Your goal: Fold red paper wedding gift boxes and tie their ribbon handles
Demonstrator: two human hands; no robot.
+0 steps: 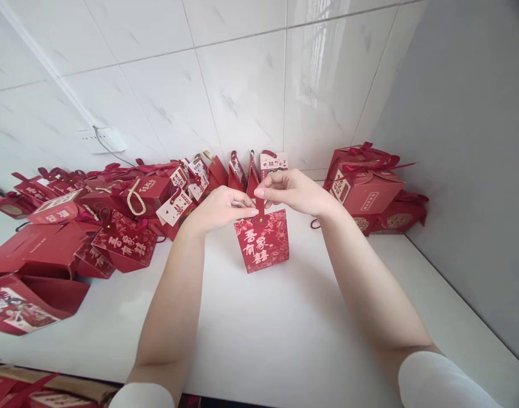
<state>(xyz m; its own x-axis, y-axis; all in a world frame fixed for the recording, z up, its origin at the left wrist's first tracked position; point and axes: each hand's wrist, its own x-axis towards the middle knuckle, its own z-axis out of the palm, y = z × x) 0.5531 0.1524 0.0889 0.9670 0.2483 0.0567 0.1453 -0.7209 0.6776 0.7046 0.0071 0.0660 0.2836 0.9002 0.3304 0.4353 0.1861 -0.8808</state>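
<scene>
A small red gift box with white Chinese lettering and a pale flower pattern stands upright at the middle of the white table. From its top rises a red strap handle, fixed by a small gold stud. My left hand pinches at the strap from the left, fingertips pressed together beside it. On the other side my right hand pinches the strap's upper part between thumb and fingers. Both hands are closed, and the fingers partly cover the strap.
Many red gift boxes with ribbons and tags crowd the table's left side and run along the tiled wall. Stacked red boxes stand at the back right beside a grey panel. More boxes lie below the front left edge.
</scene>
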